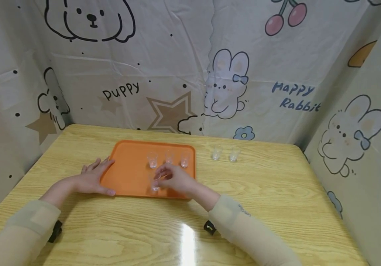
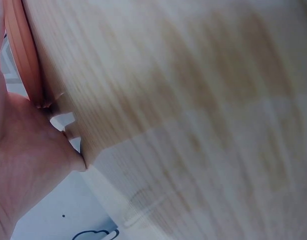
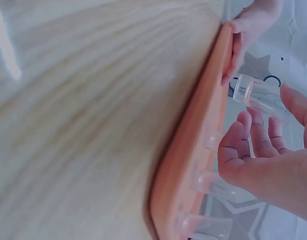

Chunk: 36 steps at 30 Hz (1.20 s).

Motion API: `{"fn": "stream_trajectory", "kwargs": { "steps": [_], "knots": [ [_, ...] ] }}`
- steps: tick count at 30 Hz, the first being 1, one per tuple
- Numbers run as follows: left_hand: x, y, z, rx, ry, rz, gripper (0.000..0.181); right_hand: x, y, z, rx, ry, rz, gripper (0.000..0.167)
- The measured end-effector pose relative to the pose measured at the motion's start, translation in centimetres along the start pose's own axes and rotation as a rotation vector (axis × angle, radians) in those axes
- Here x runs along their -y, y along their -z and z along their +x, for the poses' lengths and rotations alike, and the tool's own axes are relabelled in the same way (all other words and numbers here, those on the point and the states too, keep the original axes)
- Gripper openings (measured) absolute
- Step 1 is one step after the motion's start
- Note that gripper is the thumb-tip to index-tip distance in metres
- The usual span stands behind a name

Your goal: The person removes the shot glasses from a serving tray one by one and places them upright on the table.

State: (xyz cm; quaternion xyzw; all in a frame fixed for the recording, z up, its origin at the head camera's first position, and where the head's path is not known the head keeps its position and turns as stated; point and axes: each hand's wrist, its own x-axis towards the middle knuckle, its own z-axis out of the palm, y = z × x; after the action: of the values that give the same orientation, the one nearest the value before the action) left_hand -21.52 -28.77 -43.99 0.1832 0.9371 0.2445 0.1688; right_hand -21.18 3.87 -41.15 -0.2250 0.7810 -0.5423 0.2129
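Small clear cup (image 1: 155,187): positioned at the near part of the orange tray (image 1: 129,173) and pinched between the thumb and fingers of the right hand (image 1: 176,180); from where I stand, I cannot tell whether its base bears on the tray. The left hand (image 1: 91,181) is spread at the tray's left end, touching the rim, with fingers extended and clenching nothing. Three standing cups (image 1: 152,161) form a row toward the tray's far side; two further cups (image 1: 216,153) stand on the surface (image 1: 277,199) to the right. Caution: the right knuckles lie near the row, so a careless lift or sweep could, in my judgement, tip a cup. The pinched cup looks smooth-walled; an uneven release could leave it tilted and rolling. Excess pressure from the left hand could shift the tray and upset the cups on it. Transparent walls also make clearances hard to judge, inviting contact.
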Motion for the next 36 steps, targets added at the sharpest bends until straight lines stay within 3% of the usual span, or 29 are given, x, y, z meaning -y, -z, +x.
{"fn": "stream_trajectory", "kwargs": {
  "steps": [7, 14, 19, 36],
  "knots": [
    [0.0, 0.1, -0.1, -0.009, -0.005, -0.004, 0.114, 1.5, 1.2, -0.7, -0.027, 0.039, -0.041, 0.03],
    [0.2, 0.0, 0.0, -0.005, -0.002, 0.006, 0.114, 3.3, 3.6, -2.0, 0.0, 0.071, -0.103, 0.036],
    [0.0, -0.1, 0.0, -0.001, -0.008, 0.004, 0.114, 4.7, 6.0, -3.4, -0.001, 0.057, -0.15, 0.036],
    [0.2, -0.2, 0.2, -0.008, 0.002, 0.004, 0.115, 6.4, 13.8, -8.5, -0.145, -0.018, -0.242, 0.036]
  ]
}}
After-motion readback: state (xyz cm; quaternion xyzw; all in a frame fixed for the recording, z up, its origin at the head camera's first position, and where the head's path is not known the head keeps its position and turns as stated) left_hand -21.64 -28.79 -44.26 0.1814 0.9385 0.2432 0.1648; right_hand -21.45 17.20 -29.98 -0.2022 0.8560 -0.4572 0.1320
